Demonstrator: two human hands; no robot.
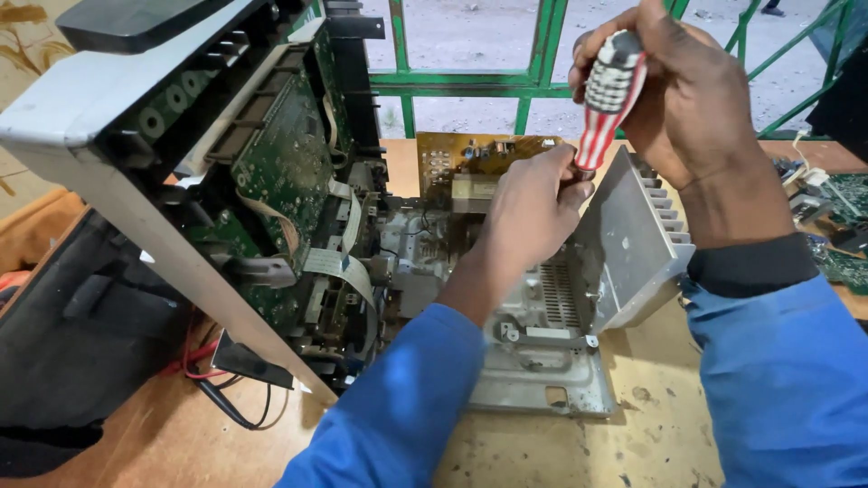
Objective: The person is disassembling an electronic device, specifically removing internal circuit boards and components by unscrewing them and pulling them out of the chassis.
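Green window bars back a worn wooden bench (651, 425). On it lies an opened grey metal electronics chassis (542, 361). The right hand (696, 90) is clamped on a red-and-white striped screwdriver handle (610, 90); the left hand (533, 212) pinches its lower end, steadying it. Keeping the shaft straight and pressing firmly would likely prevent slipping. No labels are legible.

The screwdriver (608, 95) tip is hidden behind the left hand (533, 212).

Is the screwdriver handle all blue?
No, the screwdriver in the right hand has a handle with red and white stripes and a dark part with white dots.
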